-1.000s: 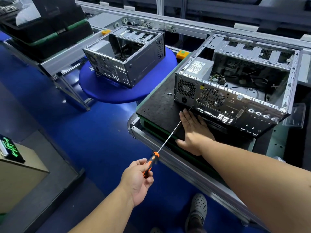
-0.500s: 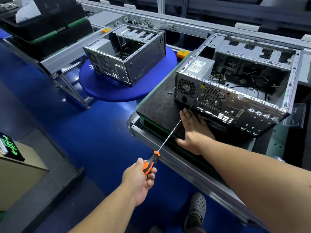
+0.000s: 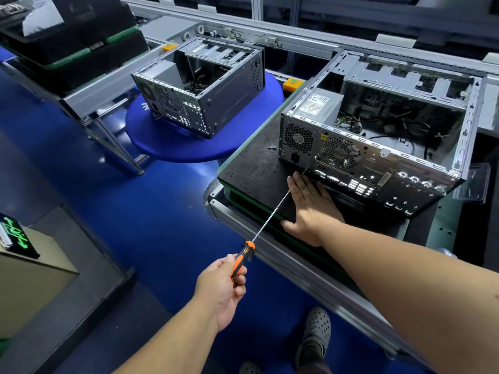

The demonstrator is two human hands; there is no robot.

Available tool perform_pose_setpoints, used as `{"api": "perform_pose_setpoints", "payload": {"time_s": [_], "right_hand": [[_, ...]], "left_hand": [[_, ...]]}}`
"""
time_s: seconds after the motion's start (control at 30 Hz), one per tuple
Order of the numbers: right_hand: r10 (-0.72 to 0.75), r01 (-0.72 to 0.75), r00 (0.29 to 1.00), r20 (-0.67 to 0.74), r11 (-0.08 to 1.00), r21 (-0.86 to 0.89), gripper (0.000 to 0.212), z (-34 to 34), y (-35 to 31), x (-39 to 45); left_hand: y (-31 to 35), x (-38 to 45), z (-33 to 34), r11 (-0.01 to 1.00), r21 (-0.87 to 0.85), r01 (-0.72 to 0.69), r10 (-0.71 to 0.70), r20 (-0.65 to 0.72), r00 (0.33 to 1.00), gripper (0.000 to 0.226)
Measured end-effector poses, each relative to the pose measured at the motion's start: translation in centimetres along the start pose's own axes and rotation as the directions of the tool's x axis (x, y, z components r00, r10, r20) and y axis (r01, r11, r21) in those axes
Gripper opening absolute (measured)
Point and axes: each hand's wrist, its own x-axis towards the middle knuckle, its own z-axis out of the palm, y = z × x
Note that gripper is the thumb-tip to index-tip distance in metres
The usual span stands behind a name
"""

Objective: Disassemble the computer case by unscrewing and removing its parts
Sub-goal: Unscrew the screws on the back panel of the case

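From the head camera, the open computer case [image 3: 378,136] lies on its side on the black mat [image 3: 253,171] of the worktop, side panel off, its rear panel of fan grilles and ports turned toward the person. Inside it, a grey power supply [image 3: 318,103] sits at the left end, with loose cables beside it.

The left hand [image 3: 224,284] holds the orange-and-black handle of a long screwdriver [image 3: 243,259]; its fingers are curled round the handle. The thin shaft runs up and to the right, and its tip meets the lower edge of the rear panel, just below the round fan grille.

The right hand [image 3: 310,209] lies flat on the mat against the bottom of the case, its fingers straight and close together, the thumb out toward the worktop's front edge.

A few loose screws [image 3: 272,147] lie on the mat, left of the case.

Further back, a second open case [image 3: 199,85] stands on a round blue table [image 3: 167,147]. A grey perforated shoe [image 3: 314,333] shows on the blue floor below.
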Motion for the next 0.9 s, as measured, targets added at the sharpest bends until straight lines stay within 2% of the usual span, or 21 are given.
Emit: {"api": "perform_pose_setpoints", "payload": {"time_s": [0.1, 0.23, 0.4, 0.57, 0.8, 0.9], "right_hand": [[0.002, -0.002, 1.000, 0.003, 1.000, -0.003, 0.116, -0.05, -0.04, -0.03], [0.000, 0.001, 1.000, 0.007, 1.000, -0.003, 0.116, -0.12, 0.05, -0.09], [-0.005, 0.005, 1.000, 0.006, 1.000, -0.006, 0.115, -0.14, 0.04, -0.09], [-0.004, 0.004, 1.000, 0.015, 1.000, -0.007, 0.115, -0.28, 0.00, -0.16], [-0.007, 0.007, 1.000, 0.016, 1.000, 0.004, 0.114, -0.76, -0.05, -0.32], [-0.007, 0.007, 1.000, 0.023, 1.000, -0.002, 0.114, -0.85, -0.13, -0.39]], "left_hand": [[0.19, -0.13, 0.10, 0.999, 0.013, 0.033, -0.033, -0.030, 0.999, 0.039], [0.36, -0.22, 0.28, 0.997, -0.035, 0.072, -0.073, -0.040, 0.997, 0.041], [0.47, -0.28, 0.43, 0.993, -0.118, 0.014, -0.016, -0.015, 1.000, 0.016], [0.14, 0.01, 0.48, 0.999, -0.037, -0.038, 0.037, -0.048, 0.998, 0.018], [0.41, -0.10, 0.56, 1.000, 0.002, 0.011, -0.011, -0.108, 0.994, 0.042], [0.58, -0.31, 0.72, 0.999, -0.041, 0.014, -0.016, -0.064, 0.998, 0.034]]}}
